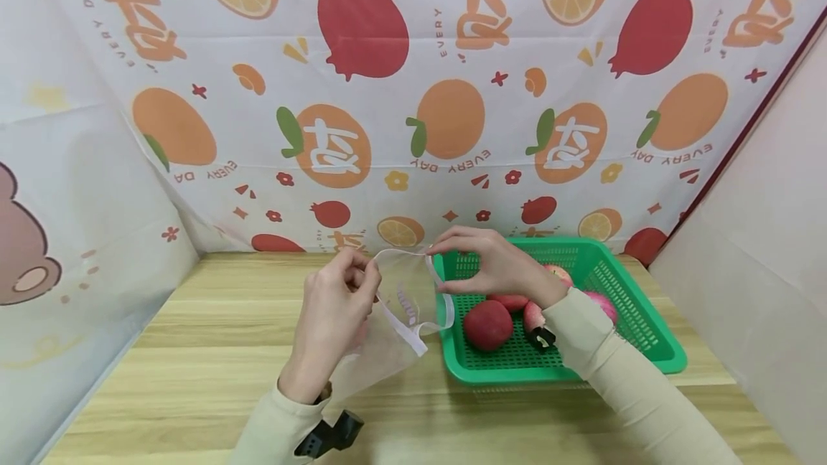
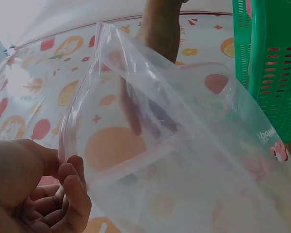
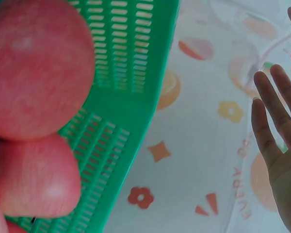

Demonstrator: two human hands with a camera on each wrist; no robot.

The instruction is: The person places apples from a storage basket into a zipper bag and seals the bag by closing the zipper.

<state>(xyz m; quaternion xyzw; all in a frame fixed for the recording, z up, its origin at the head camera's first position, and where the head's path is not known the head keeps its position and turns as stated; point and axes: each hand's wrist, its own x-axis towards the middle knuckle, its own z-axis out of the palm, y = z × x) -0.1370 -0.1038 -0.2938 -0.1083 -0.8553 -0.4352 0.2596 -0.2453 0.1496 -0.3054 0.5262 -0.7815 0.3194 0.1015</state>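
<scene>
Head view: the left hand point(image 1: 336, 307) and right hand point(image 1: 481, 264) each pinch a rim side of the clear plastic zip bag point(image 1: 394, 321), holding its mouth apart above the wooden desk point(image 1: 194, 350), just left of the green perforated plastic basket point(image 1: 646, 336) at the desk's right edge. The basket's 4 or so red apples point(image 1: 487, 323) lie nearest the right hand.

Left wrist view: curled fingers point(image 2: 70, 189) grip the bag's zip rim point(image 2: 70, 126); the bag's long axis runs toward the basket point(image 2: 276, 63).

Right wrist view: the outer fingers point(image 3: 271, 121) are spread straight; the pinch itself is out of sight. Apples point(image 3: 34, 63) sit in the basket point(image 3: 131, 102).

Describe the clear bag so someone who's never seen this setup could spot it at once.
On the wooden table, look just left of the green basket of red apples. The zip-top bag hangs there, pinched at its rim by the left hand and right hand. It is the only see-through thing, with a white zip strip.
</scene>
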